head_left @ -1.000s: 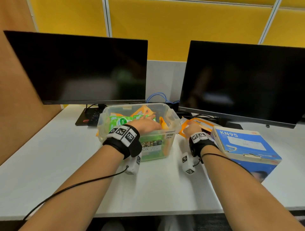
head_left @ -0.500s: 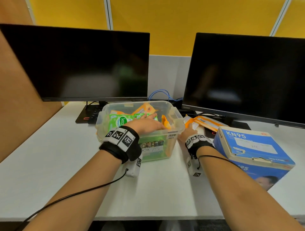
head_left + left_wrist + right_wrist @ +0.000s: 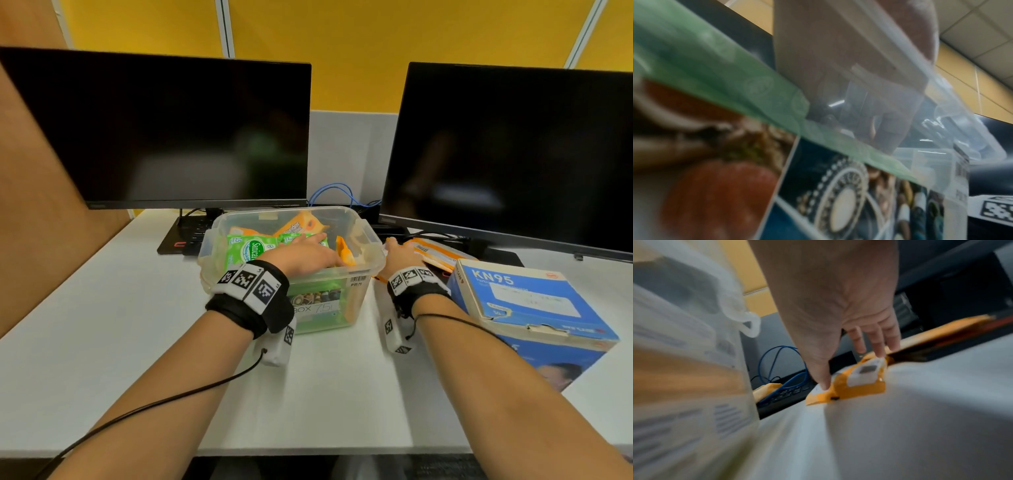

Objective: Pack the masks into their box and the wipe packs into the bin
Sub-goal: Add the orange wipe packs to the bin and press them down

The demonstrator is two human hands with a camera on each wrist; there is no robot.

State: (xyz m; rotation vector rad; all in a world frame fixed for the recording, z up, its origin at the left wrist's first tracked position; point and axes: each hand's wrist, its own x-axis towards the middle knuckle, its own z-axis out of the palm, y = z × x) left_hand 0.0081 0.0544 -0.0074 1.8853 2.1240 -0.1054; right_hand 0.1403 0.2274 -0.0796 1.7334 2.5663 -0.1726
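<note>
1. Nearest on the counter, at the right, the blue KN95 box lies with its flap tucked in. No loose masks show, so I judge the mask half done or hidden.

2. The clear bin stands at the middle. The left hand reaches over its near rim and lies on the packs inside with fingers laid flat and relaxed, gripping nothing that I can see. Green packs and orange ones already fill much of it.

3. Just right of the bin, the right hand stretches out, fingers spread and straight, fingertips touching an orange pack on the counter. No grip is closed on it yet.

4. Further back, more orange packs lie against a monitor foot.

5. The step in hand, as I judge it, is gathering the last wipe packs. Next the right hand needs to pinch that pack and carry it left over the rim; the left hand should clear room.
</note>
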